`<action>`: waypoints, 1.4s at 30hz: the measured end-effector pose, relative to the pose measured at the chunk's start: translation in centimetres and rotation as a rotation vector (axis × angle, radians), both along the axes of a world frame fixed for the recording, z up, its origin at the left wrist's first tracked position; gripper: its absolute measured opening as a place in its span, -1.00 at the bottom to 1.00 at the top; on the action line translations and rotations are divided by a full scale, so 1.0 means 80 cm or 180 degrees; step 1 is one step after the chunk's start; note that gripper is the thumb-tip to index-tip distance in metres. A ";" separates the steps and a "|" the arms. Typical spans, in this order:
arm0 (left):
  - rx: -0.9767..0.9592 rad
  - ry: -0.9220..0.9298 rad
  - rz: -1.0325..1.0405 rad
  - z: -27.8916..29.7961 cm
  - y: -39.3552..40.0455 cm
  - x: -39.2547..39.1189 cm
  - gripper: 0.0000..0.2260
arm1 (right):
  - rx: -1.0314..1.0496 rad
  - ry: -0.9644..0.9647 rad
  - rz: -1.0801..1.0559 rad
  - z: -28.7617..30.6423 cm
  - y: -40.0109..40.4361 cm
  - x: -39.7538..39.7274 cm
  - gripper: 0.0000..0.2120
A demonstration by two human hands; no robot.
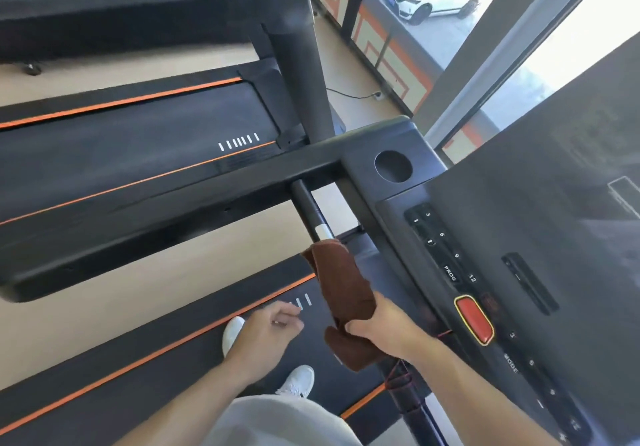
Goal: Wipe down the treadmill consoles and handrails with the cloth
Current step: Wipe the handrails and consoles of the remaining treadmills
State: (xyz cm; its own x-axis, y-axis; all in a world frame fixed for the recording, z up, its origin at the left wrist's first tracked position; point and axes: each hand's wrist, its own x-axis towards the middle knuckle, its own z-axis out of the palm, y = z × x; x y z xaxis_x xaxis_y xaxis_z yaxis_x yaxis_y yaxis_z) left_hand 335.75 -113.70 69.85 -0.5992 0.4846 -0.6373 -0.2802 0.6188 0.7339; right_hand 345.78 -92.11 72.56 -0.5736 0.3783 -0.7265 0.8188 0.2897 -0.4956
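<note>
right hand [381, 327] grips brown terry cloth [346, 293] wrapped on black front handrail bar [308, 210] | bar's long axis runs away up-left, unwiped part beyond cloth | left hand [266, 334] loosely curled, empty, farther off

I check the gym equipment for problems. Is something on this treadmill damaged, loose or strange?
One thing stands out: a red cord is wound around the front handlebar below the right hand, near the red stop button. It looks tangled rather than neatly stowed. The brown cloth around the bar is simply in use.
</note>
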 end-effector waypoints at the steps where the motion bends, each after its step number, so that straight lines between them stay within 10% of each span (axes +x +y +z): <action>1: -0.0001 -0.0004 -0.0040 -0.002 0.003 0.003 -0.88 | 0.0377 -0.0027 0.0135 0.000 -0.008 0.006 -0.62; 8: -0.0179 0.0072 0.0008 -0.001 0.002 -0.005 -0.90 | 0.2710 0.0025 0.1710 -0.033 -0.061 0.017 0.10; 17: -0.0506 0.0123 0.0360 0.009 -0.044 -0.050 -0.91 | 0.2871 0.0590 0.1825 -0.028 -0.043 -0.141 -0.15; 35: -0.0776 0.0107 0.0468 0.018 -0.100 -0.081 -0.89 | -0.0666 0.1237 -0.0513 -0.029 0.040 -0.242 -0.83; 42: -0.0675 0.0307 0.0785 0.033 -0.108 -0.057 -0.89 | -0.1262 0.0764 -0.1260 -0.009 0.032 -0.203 -0.70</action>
